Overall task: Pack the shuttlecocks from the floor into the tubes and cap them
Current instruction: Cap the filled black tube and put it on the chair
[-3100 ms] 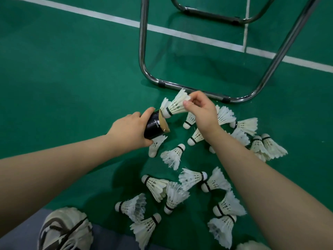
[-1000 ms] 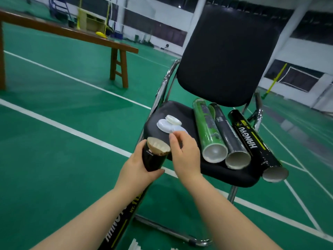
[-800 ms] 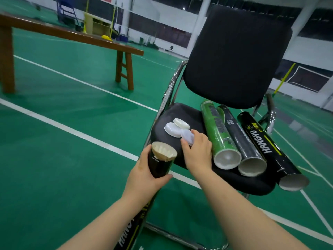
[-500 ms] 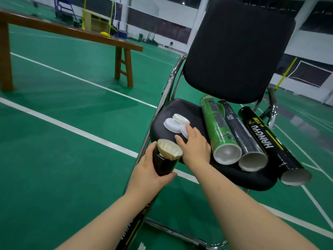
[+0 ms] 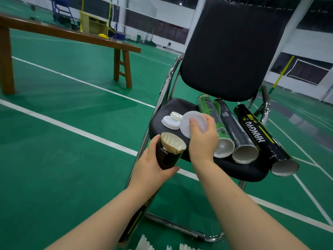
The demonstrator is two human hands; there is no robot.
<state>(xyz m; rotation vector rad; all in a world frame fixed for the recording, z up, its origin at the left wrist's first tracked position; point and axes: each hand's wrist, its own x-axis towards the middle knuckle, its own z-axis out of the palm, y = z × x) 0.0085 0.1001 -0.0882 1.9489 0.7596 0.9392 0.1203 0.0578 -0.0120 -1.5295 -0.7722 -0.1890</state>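
White cap [image 5: 185, 123] in right hand [image 5: 203, 143]; left hand [image 5: 152, 170] grips tube [image 5: 166, 156].

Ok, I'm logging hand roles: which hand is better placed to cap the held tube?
The right hand: it pinches the white cap close to the open mouth of the black tube, where feathers show, while the left hand grips and steadies that tube.

Both bare forearms reached forward. The left hand [image 5: 153, 165] gripped a tube [image 5: 166, 156] near its open end; the right hand [image 5: 202, 143], just beside it, pinched a cap [image 5: 197, 117] under its thumb.
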